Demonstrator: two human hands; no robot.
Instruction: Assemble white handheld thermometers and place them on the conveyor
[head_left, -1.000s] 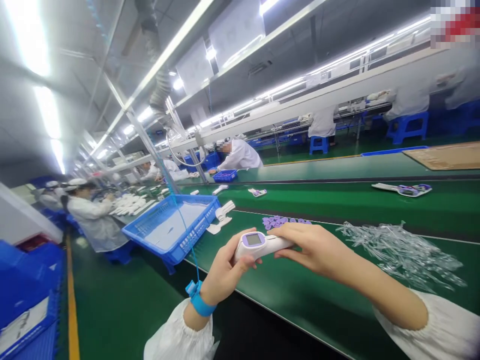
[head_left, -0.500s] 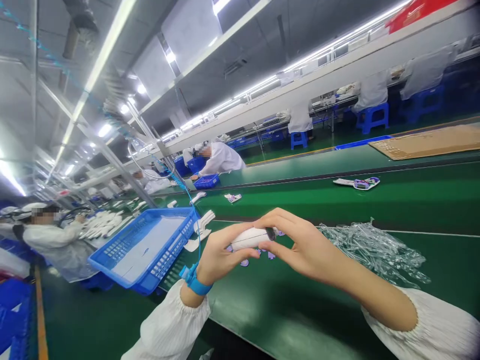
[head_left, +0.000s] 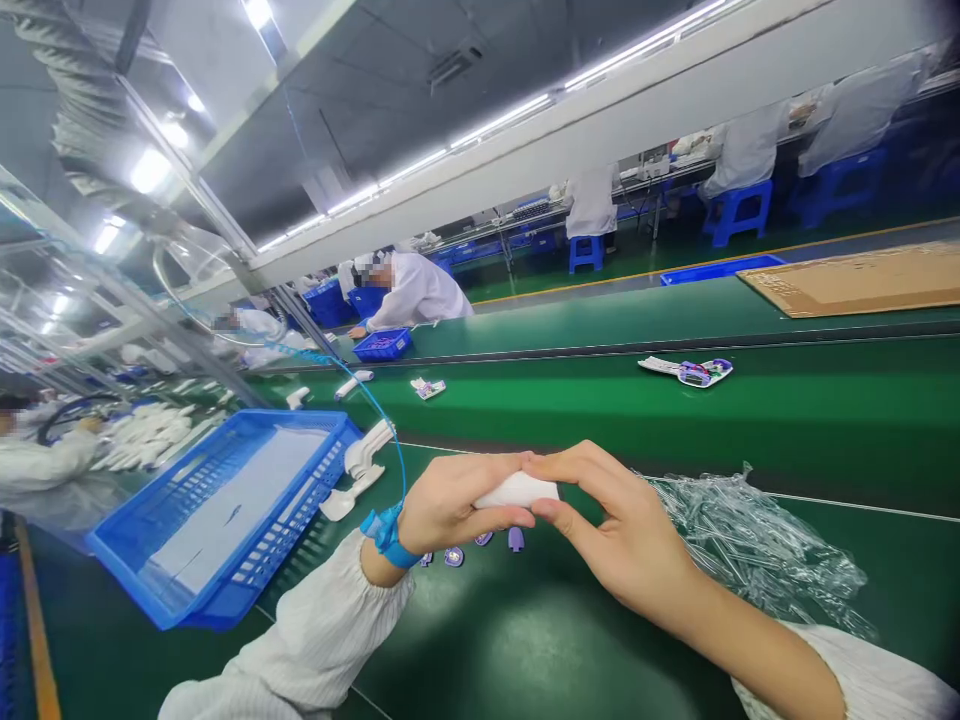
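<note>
My left hand (head_left: 450, 505) and my right hand (head_left: 619, 530) both grip a white handheld thermometer body (head_left: 517, 490) above the green bench (head_left: 525, 640). Fingers of both hands wrap round it, so most of it is hidden. A blue wrist strap (head_left: 386, 535) with a coiled blue cord sits on my left wrist. Small purple parts (head_left: 480, 545) lie on the bench just under my hands. Two white shell pieces (head_left: 360, 470) lie to the left.
A blue plastic basket (head_left: 217, 510) stands at the left. A heap of clear plastic bags (head_left: 750, 545) lies at the right. Parts (head_left: 686, 370) ride the green conveyor belt behind. A cardboard sheet (head_left: 855, 280) lies far right. Other workers in white sit along the lines.
The thermometer has been turned: its purple screen faced up, now only plain white shows. My hands have closed more tightly round it and the view has shifted right and down.
</note>
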